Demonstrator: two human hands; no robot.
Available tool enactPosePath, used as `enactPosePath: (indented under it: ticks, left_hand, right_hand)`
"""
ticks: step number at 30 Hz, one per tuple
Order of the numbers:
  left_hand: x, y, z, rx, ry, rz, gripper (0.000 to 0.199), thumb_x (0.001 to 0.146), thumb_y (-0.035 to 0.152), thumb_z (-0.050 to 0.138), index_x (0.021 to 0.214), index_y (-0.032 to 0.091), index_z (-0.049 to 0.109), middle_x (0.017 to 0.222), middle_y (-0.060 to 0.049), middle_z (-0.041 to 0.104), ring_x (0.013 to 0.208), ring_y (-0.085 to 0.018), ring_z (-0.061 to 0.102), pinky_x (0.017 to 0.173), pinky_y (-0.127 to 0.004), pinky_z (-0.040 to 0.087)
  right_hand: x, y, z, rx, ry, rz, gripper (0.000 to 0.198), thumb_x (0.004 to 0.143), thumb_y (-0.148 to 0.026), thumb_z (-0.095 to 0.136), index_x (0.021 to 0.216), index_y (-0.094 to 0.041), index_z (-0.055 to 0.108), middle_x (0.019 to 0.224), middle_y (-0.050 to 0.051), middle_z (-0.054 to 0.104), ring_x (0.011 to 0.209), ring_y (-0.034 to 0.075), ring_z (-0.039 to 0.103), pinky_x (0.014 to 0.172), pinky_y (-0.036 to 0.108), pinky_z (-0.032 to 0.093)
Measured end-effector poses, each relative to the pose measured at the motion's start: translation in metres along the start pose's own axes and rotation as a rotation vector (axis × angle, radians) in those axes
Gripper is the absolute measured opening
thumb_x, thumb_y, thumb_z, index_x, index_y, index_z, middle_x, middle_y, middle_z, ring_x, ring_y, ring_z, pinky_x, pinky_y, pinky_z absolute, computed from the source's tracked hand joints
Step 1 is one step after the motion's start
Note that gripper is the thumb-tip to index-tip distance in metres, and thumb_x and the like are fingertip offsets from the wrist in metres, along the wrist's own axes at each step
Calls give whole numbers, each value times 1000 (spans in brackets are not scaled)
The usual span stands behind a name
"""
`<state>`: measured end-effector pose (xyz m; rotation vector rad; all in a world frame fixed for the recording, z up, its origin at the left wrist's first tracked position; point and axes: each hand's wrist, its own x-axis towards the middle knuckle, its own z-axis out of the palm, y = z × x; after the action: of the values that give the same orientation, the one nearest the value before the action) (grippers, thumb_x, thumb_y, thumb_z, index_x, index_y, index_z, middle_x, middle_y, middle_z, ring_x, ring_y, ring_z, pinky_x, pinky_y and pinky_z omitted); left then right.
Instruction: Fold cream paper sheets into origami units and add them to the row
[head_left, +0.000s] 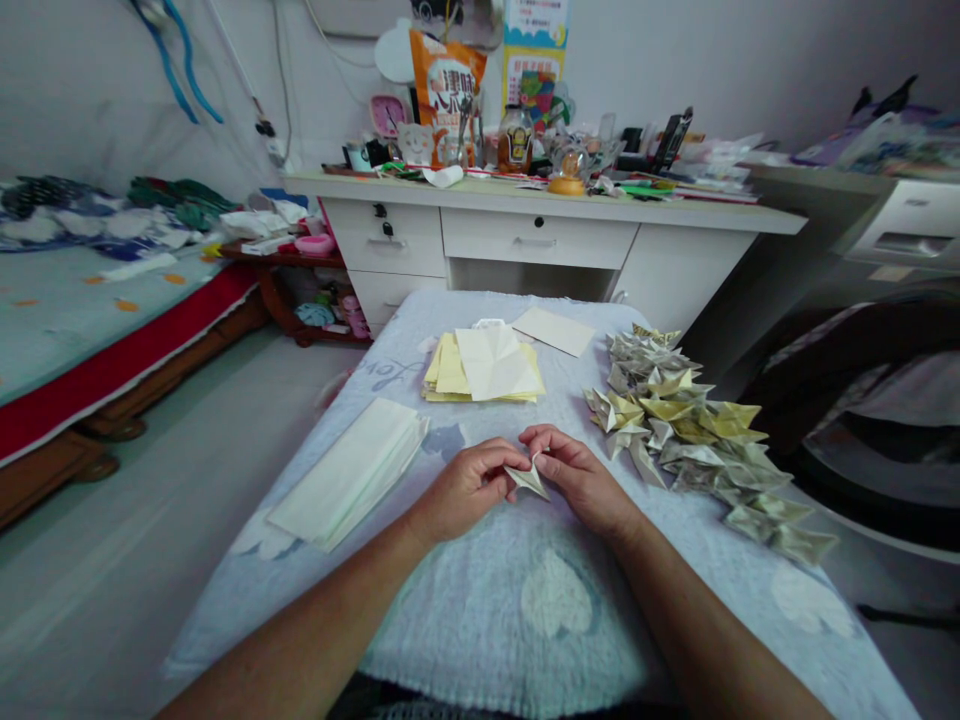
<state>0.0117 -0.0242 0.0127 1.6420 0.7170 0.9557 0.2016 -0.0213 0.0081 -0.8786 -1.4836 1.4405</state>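
Between my two hands is a small folded paper piece point(529, 481), pale and pointed, held just above the cloth. My left hand point(474, 487) pinches its left side between thumb and fingers. At its right and upper edge, my right hand point(574, 474) grips it with thumb and forefinger. Beyond the hands lies a stack of yellow paper squares point(450, 372), topped by a creased white sheet point(496, 362). A pile of folded paper pieces point(686, 425), grey-white and yellow, spreads to the right. Left of my hands is a long stack of pale paper strips point(349, 468).
The light blue cloth point(480, 610) covers the table. A flat cream card point(553, 331) rests near its far edge. Behind stands a white desk point(540, 205) crowded with jars and a snack bag point(446, 95). A washing machine point(900, 250) is at right, a bed point(97, 320) at left.
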Motion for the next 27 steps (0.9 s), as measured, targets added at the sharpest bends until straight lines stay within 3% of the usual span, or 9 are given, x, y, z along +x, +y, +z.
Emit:
enactPosePath:
  ticks: [8,12,16,20,27]
  left_hand:
    - [2,7,-1,50,-19,20,18,79,7,50,81,16,65,81,-1,50,69,-9,52,63,-20,42]
    - [2,9,0,87,-39,43,11,78,8,54,76,16,62,83,-2,52,83,-12,52,77,-23,41]
    - [3,6,-1,57,-29,15,9,80,10,54,78,15,62,86,-3,55,85,-14,53,79,-24,41]
    - [5,2,-5,8,61,-48,9,82,16,53,79,14,62,80,-2,55,76,-12,52,72,-23,41]
    - [7,-11,-10,-36,280,-213,17,77,14,55,93,14,62,58,6,48,54,-7,41,54,-19,31]
  right_hand:
    - [0,0,2,33,-9,12,19,83,-41,63,82,-22,61,110,4,54,102,20,52,94,34,38]
    - [1,-2,6,56,-24,14,21,82,-42,64,81,-21,61,107,4,54,97,19,53,89,32,40]
    - [1,-5,8,102,12,33,24,78,-42,68,90,-23,58,99,3,56,87,18,54,77,29,43]
    - [-1,-6,7,36,60,21,23,80,-41,66,90,-24,56,91,2,56,81,17,53,70,27,43]
    - [-1,-3,9,-357,47,-154,26,80,-33,65,102,-22,57,100,4,55,95,19,51,81,30,41]
